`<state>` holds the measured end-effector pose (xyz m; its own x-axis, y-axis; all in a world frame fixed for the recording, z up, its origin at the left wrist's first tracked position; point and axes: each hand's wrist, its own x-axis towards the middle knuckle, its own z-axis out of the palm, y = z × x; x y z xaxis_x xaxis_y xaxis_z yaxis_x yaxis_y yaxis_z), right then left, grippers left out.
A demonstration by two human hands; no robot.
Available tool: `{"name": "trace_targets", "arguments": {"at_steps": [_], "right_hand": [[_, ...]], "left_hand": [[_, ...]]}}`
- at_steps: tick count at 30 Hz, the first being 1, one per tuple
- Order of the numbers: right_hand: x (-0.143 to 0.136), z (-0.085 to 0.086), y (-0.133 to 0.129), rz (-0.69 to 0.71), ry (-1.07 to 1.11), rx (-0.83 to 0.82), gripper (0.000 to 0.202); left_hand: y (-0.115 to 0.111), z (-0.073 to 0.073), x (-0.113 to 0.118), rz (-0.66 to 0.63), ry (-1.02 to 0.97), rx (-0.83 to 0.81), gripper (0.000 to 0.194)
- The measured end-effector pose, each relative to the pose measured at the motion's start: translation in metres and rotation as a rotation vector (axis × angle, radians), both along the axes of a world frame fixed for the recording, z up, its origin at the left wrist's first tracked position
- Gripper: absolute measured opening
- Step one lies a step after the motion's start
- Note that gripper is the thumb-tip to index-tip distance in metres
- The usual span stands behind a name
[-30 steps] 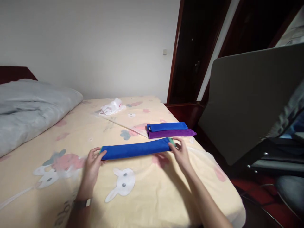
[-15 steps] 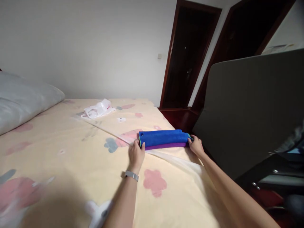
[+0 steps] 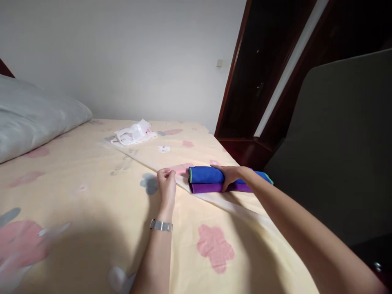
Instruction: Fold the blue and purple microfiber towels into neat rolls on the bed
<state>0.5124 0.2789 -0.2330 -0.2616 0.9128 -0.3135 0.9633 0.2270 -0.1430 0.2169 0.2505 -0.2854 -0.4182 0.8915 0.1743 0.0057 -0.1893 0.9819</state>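
A blue cloth [image 3: 206,174] with green edging lies folded or rolled on top of a purple cloth [image 3: 206,188], both on the bed's patterned sheet. My right hand [image 3: 229,174] reaches over the middle of the bundle, fingers and thumb wrapped round it. To the left of the bundle, and apart from it, my left hand [image 3: 167,181] is held over the sheet with its fingers curled together; whether anything is between them is too small to tell. A grey metal band circles my left wrist.
A crumpled white plastic bag [image 3: 134,134] lies on the bed [image 3: 92,175] toward the wall. At the far left is a grey pillow [image 3: 36,116]. A large dark panel [image 3: 343,155] stands right of the bed, near dark doors.
My left hand has let go of the bundle's left end and moved left. My right hand has shifted from the right end to the middle. The view has turned slightly.
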Motion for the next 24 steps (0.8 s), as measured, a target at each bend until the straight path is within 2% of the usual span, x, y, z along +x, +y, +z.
{"name": "trace_targets", "arguments": {"at_steps": [3, 8, 11, 14, 17, 19, 21, 24], "right_hand": [[0.001, -0.002, 0.009, -0.04, 0.036, -0.015, 0.125], [0.004, -0.002, 0.008, -0.071, 0.058, 0.033, 0.086], [0.008, 0.012, -0.002, -0.088, 0.073, 0.068, 0.076], [0.021, 0.039, -0.03, -0.118, 0.062, 0.092, 0.064], [0.05, 0.07, -0.084, -0.205, 0.056, 0.175, 0.056], [0.077, 0.087, -0.136, -0.328, 0.114, 0.253, 0.053], [0.106, 0.098, -0.198, -0.468, 0.237, 0.3, 0.046], [0.141, 0.104, -0.302, -0.707, 0.471, 0.299, 0.032]], "left_hand": [[-0.001, 0.002, 0.003, -0.053, -0.025, -0.012, 0.02], [-0.002, 0.0, 0.007, -0.159, 0.005, -0.045, 0.013], [-0.004, 0.001, -0.001, -0.179, 0.004, -0.043, 0.011], [-0.006, 0.007, -0.009, -0.184, -0.027, -0.03, 0.009], [-0.01, 0.024, -0.012, -0.185, -0.07, -0.004, 0.007], [-0.019, 0.046, -0.012, -0.196, -0.101, 0.03, 0.006], [-0.04, 0.077, -0.012, -0.225, -0.129, 0.073, 0.008], [-0.1, 0.133, -0.012, -0.299, -0.155, 0.245, 0.013]]}}
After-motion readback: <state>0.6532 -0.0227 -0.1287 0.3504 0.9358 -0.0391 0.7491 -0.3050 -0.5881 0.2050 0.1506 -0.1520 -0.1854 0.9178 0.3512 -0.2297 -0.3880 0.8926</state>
